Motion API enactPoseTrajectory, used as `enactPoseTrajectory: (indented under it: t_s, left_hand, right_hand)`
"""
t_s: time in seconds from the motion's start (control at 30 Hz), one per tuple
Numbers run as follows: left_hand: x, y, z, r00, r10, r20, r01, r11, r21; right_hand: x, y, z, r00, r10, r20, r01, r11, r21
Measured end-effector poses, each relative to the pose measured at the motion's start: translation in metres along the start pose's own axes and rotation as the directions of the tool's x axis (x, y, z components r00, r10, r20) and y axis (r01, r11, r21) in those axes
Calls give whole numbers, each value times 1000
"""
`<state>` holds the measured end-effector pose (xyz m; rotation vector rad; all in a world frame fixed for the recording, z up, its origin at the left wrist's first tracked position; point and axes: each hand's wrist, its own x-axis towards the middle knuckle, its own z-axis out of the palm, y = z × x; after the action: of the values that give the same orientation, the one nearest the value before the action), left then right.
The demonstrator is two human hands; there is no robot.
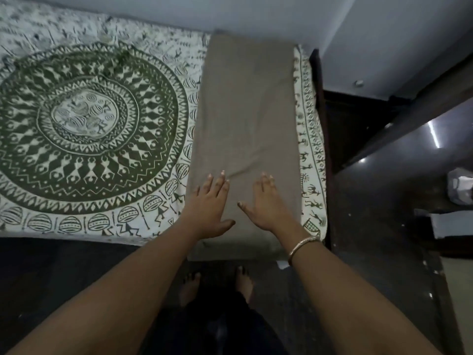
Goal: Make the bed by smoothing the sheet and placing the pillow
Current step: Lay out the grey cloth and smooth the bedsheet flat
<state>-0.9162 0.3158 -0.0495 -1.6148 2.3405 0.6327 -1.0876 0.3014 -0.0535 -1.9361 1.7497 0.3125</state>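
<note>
Hands flat: left hand (210,204) and right hand (266,204), fingers straight, press side by side on the grey-brown pillow (245,119). Pillow lies across the printed sheet (89,119) at the bed's right end. No legible writing appears.

A pale grey wall (256,11) runs along the top. Below it, the dark, glossy floor (378,206) catches a bright streak of reflected light (435,135). A dark wooden bed frame (319,103) stands beside it, with blurred white clutter (460,187) at the far right.
</note>
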Motion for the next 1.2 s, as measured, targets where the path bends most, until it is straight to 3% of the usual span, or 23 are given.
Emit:
enactPoseTrajectory:
  t_s: [0.23, 0.43, 0.6, 0.7, 0.8, 0.87, 0.97, 1.0, 1.13, 1.2]
  left_hand:
    - [47, -27, 71, 994, -31, 101, 38, 997, -68]
    - [95, -54, 109, 999, -36, 30, 39, 995, -93]
    - [117, -78, 139, 996, -93, -9, 92, 994, -61]
    - [114, -84, 157, 988, -109, -109, 103, 993, -60]
    - [105, -82, 167, 978, -124, -168, 116, 991, -60]
    - [97, -82, 172, 971, -143, -193, 137, 990, -42]
    - [87, -81, 176, 962, -187, -200, 178, 982, -64]
    - [84, -81, 177, 960, -195, -202, 182, 980, -84]
    - [74, -82, 183, 948, -202, -246, 146, 963, -227]
    - [66, -82, 189, 941, -200, -274, 130, 958, -256]
  right_hand:
    - [64, 20, 80, 999, -19, 46, 20, 1000, -12]
    - [129, 19, 111, 998, -51, 34, 54, 996, -76]
    - [175, 18, 129, 997, 53, -50, -58, 994, -97]
    - [175, -2, 146, 975, -212, -67, 196, 962, -191]
    - [170, -6, 151, 884, -466, 23, 461, 865, -198]
    - [177, 9, 145, 904, -427, 0, 416, 882, -223]
    - [186, 24, 145, 977, -171, -129, 132, 954, -271]
    - [183, 17, 149, 977, -175, -124, 136, 953, -270]
    - [148, -21, 182, 886, -460, -57, 424, 854, -301]
    - [131, -28, 197, 867, -485, -113, 437, 850, -293]
